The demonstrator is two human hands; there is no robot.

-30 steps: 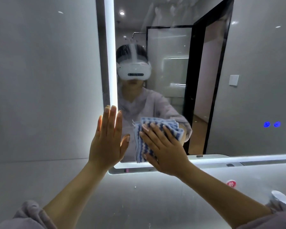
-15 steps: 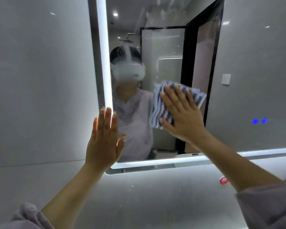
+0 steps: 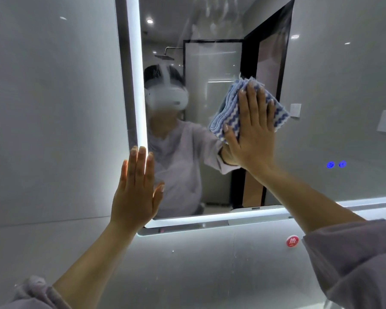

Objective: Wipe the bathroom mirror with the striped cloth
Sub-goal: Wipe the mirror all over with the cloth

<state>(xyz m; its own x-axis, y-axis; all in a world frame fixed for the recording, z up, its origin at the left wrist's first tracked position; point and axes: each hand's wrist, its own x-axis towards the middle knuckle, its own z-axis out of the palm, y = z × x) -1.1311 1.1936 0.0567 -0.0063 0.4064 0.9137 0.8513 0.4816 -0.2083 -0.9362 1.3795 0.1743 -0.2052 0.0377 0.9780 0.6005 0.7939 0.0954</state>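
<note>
While the right hand (image 3: 252, 139) pushes it flat against the glass, the striped cloth (image 3: 228, 110) sits around mid-height on the mirror (image 3: 321, 85), over the reflected door frame. It's blue and white with wavy stripes, folded into a thick pad, layers fanning out on its left side. The fingers (image 3: 252, 101) on it are straight and close together, pressing rather than gripping. The left hand (image 3: 135, 192) is flat on the lit strip (image 3: 135, 74) near the mirror's lower left corner, fingers straight, thumb out. A second back the cloth was down by the bottom edge; it's climbed up and right since. Left hand hasn't budged.
</note>
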